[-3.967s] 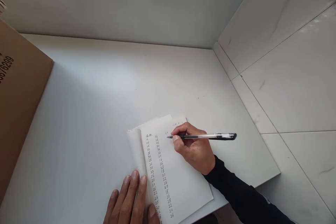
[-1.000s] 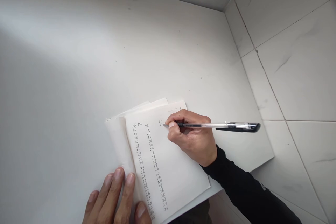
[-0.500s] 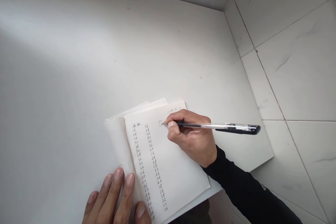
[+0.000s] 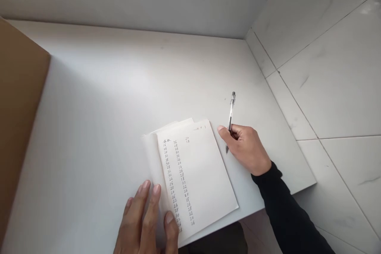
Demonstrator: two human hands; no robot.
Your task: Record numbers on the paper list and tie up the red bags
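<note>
A notebook [image 4: 212, 174] lies open near the table's front edge, its page written with columns of numbers; the third column holds only 20 and 18. Across its folded-back left side rests my left hand [image 4: 145, 222], fingers spread, the thumb on the page's lower left. Just right of the notebook, my right hand [image 4: 248, 147] is closed around a clear pen [image 4: 231, 111] with black ends. The pen stands steeply, its cap end pointing away from me and its tip low beside the page edge.
The notebook is on a white table [image 4: 98, 127]. At the left stands a brown cardboard-like box [image 4: 20, 95]. A grey wall [image 4: 133, 0] rises behind, and marble-patterned tiles [image 4: 336, 99] lie to the right.
My right hand has moved off the page to the right, and the pen has swung from lying sideways to pointing away from me. The view has shifted, bringing the brown box into sight.
</note>
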